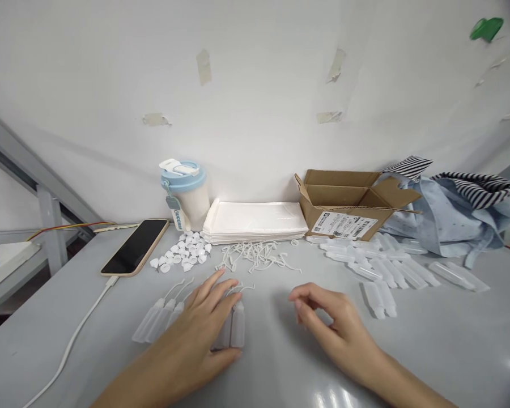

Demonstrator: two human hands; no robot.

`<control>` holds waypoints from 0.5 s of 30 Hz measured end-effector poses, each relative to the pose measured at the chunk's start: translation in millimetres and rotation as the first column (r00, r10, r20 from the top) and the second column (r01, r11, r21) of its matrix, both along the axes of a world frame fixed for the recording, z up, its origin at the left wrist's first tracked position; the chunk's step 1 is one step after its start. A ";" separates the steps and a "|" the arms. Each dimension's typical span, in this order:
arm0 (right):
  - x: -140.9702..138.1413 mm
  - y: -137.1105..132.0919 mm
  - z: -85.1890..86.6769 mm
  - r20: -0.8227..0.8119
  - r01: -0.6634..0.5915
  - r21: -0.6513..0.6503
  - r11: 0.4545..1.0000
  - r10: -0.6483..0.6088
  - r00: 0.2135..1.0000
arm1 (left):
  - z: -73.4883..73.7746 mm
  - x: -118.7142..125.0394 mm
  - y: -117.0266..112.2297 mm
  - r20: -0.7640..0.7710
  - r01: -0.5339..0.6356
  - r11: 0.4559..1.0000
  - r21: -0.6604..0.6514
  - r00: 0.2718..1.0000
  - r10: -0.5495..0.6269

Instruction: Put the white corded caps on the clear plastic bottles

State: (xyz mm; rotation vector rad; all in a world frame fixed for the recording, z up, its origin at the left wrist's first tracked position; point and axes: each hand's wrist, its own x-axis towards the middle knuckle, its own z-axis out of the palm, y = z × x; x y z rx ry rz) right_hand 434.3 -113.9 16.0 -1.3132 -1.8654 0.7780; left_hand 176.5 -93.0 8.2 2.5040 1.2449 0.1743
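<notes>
Small bottles under left hand point lengthwise toward the wall.

- Bright, even white light is coming from above, washing out the wall and lighting the grey surface evenly.
- Glare is pooling in white patches at the surface's near right corner.
- Soft, faint shadows are lying beside the left hand and the right hand.
- The wide lens is bowing the surface's far edge and bending straight lines at the sides.
- The picture's top right corner is darkening.
</notes>
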 end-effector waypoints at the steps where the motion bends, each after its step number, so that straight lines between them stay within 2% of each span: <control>1: 4.1 3.7 0.3 0.032 0.025 0.083 0.996 -0.027 0.999 | -0.6 -0.2 -0.1 0.016 0.002 1.000 0.015 1.000 -0.003; 4: 21.1 18.2 0.4 0.135 0.108 0.308 0.945 -0.156 0.979 | -2.4 -0.6 -0.6 0.048 0.007 0.999 0.035 0.999 -0.009; 7: 41.4 33.0 0.9 0.160 0.230 0.464 0.856 -0.336 0.928 | -4.0 -0.6 -1.1 0.043 0.004 1.000 0.020 0.999 -0.005; 11: 60.0 44.6 3.2 0.113 0.382 0.515 0.767 -0.502 0.857 | -2.4 1.9 -1.9 0.045 -0.011 1.000 0.000 0.999 0.011; 15: 60.9 45.5 3.6 0.099 0.397 0.530 0.749 -0.520 0.848 | 2.8 4.5 -1.8 0.056 -0.023 0.998 -0.051 0.998 0.026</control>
